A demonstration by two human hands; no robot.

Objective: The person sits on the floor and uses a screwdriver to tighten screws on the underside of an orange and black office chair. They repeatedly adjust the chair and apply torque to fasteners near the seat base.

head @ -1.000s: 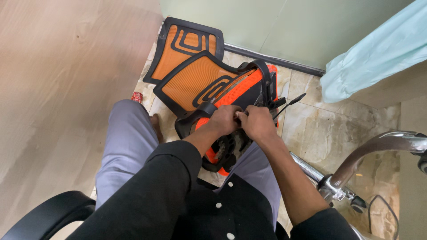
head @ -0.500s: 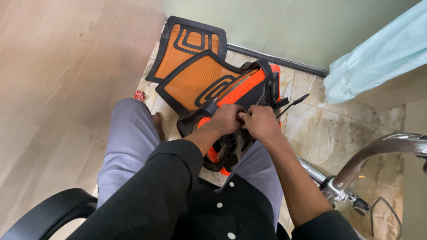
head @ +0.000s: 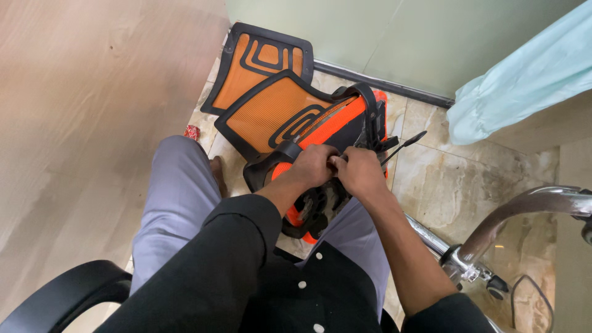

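Orange mesh chair back (head: 271,114) (black plastic frame), glossy marble floor tiles (head: 444,185), shiny chrome chair base (head: 524,209)

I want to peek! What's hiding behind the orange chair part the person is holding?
Behind the orange chair part lies an orange mesh back panel, and behind that another orange panel by the green wall. Their lower ends are covered.

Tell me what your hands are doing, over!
Left hand and right hand both gripping the orange chair seat between the knees. Fingers meet at its black underside. Loose orange mesh backrest leans behind it. Nothing blocking.
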